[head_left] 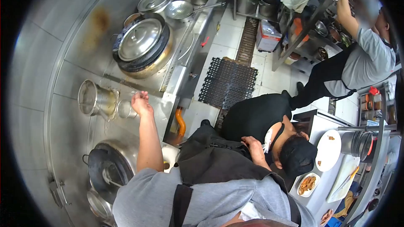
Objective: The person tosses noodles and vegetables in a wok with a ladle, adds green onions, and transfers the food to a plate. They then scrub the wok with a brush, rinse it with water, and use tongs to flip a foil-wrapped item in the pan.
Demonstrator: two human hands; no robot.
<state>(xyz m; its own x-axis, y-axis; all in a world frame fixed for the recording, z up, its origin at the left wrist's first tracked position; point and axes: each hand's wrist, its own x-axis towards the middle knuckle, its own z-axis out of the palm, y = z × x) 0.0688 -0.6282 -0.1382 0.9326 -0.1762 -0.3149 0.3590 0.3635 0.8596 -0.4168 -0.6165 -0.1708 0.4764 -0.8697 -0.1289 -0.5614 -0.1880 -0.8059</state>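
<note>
My left hand (142, 103) is over the steel stove counter (145, 88), its fingers curled. Right beside it stands a small metal pot (126, 109); whether my fingers grip any part of it is hidden. A taller metal pot (91, 97) and a wire-framed strainer (110, 103) are just past the small one. My right hand (254, 148) is at my waist by my dark apron (210, 164), fingers loosely bent and slightly apart, nothing visible in them. Close to it a co-worker in a black cap (298, 155) bends over.
A wok (107, 170) with a ladle sits on the near burner; a lidded wok (141, 42) is farther along. Behind me, a worktop holds a white oval plate (328, 153) and a food dish (308, 185). Another person (357, 63) stands at the shelves. A black mat (227, 82) covers the floor.
</note>
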